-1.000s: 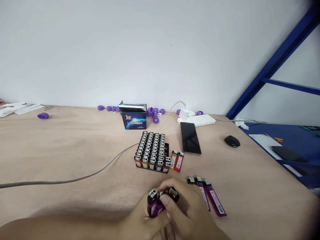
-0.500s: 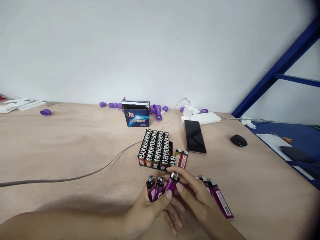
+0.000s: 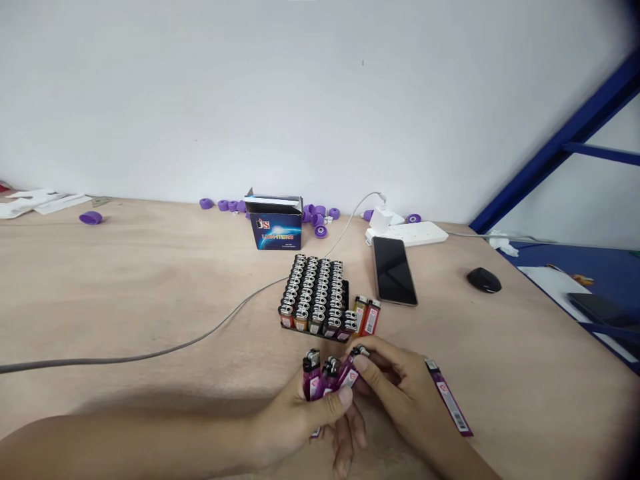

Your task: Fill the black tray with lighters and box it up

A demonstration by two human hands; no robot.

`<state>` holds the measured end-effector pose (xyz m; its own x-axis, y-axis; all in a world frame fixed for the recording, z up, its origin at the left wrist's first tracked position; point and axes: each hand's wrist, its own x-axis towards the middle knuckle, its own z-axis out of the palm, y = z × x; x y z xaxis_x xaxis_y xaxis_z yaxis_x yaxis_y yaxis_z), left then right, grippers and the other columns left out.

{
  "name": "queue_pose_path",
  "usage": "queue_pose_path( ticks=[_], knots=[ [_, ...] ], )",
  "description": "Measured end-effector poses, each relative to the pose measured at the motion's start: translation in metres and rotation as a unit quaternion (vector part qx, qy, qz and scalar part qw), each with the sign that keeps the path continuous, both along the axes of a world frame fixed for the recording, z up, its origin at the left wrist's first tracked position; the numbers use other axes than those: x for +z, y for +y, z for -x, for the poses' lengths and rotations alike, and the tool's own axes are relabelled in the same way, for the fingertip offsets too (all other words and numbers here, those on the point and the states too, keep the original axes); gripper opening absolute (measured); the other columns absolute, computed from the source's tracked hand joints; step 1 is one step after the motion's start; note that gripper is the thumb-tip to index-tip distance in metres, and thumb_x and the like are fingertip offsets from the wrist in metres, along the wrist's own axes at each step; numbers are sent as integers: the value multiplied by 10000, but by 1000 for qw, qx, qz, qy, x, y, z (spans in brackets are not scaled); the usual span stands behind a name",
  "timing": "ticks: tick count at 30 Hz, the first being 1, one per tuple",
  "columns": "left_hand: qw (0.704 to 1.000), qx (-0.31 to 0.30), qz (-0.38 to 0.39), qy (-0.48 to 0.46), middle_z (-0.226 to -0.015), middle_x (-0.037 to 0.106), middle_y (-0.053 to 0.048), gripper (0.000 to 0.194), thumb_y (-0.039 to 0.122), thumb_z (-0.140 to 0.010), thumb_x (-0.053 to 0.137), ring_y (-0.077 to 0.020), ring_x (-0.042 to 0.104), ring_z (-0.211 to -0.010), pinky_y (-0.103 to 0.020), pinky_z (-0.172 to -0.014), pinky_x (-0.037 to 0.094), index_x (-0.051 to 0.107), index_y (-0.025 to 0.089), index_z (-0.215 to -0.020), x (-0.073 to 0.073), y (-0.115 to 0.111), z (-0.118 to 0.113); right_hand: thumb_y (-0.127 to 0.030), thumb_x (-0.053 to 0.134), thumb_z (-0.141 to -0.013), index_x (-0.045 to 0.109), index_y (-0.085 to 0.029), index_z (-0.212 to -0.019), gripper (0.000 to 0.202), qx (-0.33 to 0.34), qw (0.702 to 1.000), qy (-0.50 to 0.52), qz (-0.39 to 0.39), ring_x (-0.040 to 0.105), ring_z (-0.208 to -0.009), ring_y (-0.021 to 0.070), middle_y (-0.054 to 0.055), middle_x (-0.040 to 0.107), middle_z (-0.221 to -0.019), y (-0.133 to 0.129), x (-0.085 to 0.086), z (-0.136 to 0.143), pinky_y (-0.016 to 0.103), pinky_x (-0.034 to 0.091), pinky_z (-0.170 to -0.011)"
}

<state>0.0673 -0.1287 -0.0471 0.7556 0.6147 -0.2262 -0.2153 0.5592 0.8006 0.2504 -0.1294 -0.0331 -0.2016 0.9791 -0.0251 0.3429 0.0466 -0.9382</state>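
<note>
Three purple lighters [image 3: 311,379] stand fanned out in my left hand [image 3: 295,417], its thumb pressed across their fronts. With thumb and forefinger, my right hand [image 3: 407,383] grips the metal top of the rightmost of these, a tilted purple lighter [image 3: 349,375]. Just beyond both hands, a black tray [image 3: 346,292] holds rows of upright lighters [image 3: 316,287], metal tops upward. Against its right side are a yellow lighter [image 3: 359,313] and a red lighter [image 3: 371,319]. Another purple lighter [image 3: 453,399] lies on the table right of my right hand, which may hide more.
A blue lighter box [image 3: 277,232] stands with its top flap raised behind the tray. Purple caps [image 3: 321,231] are scattered along the wall. A phone [image 3: 394,270], a white power strip [image 3: 413,233] and a black mouse [image 3: 484,280] lie rightward; a grey cable [image 3: 200,340] crosses the left side.
The rightmost purple lighter in my hands has turned, and its label now faces me. My right hand now covers a lighter that showed beside it. The view has shifted slightly.
</note>
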Motion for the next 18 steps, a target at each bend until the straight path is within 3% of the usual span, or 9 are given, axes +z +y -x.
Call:
queue_pose_path(
  ticks=[4, 7, 11, 14, 16, 18],
  knots=[
    [999, 11, 53, -2, -682, 652, -45, 538, 633, -800, 719, -81, 554, -425, -188, -414, 299, 642, 101, -802, -4, 1, 0, -473, 500, -975, 647, -213, -1130, 336, 19, 999, 32, 6, 657, -711, 178, 25, 691, -785, -1, 2, 2, 263, 518, -638],
    [999, -24, 43, -12, -650, 637, -49, 528, 607, -805, 732, -71, 517, -383, -189, -401, 299, 648, 87, -763, -4, 3, -1, -440, 566, -948, 658, -215, -990, 247, 26, 997, 74, 2, 668, -748, 170, 26, 695, -816, -4, 6, 10, 237, 525, -655],
    [998, -38, 39, -30, -699, 656, -56, 517, 606, -812, 731, -72, 517, -382, -197, -421, 364, 653, 95, -836, -4, 5, -1, -410, 576, -956, 645, -230, -927, 195, -62, 988, 140, -25, 660, -765, 150, 24, 692, -861, -11, 12, 13, 221, 523, -677],
    [998, -47, 41, -25, -662, 655, -34, 562, 656, -789, 726, -57, 475, -342, -175, -369, 302, 627, 112, -891, -4, 5, -1, -398, 560, -968, 602, -252, -925, 157, -139, 965, 219, -45, 551, -613, 116, -31, 575, -693, -11, 14, 5, 197, 465, -566],
    [997, -64, 37, 0, -567, 602, 11, 598, 696, -764, 719, -41, 406, -301, -172, -325, 263, 617, 113, -851, -2, 6, 1, -407, 553, -970, 587, -249, -910, 172, -123, 970, 207, -28, 462, -543, 107, -57, 474, -612, -9, 15, 1, 192, 400, -503],
    [996, -85, 29, 20, -492, 540, 51, 617, 723, -740, 717, -32, 346, -278, -176, -294, 254, 612, 118, -799, 2, 8, 2, -426, 577, -947, 598, -231, -886, 205, -56, 989, 133, -19, 483, -589, 117, -41, 505, -646, -6, 15, 1, 210, 400, -536]
  ],
)
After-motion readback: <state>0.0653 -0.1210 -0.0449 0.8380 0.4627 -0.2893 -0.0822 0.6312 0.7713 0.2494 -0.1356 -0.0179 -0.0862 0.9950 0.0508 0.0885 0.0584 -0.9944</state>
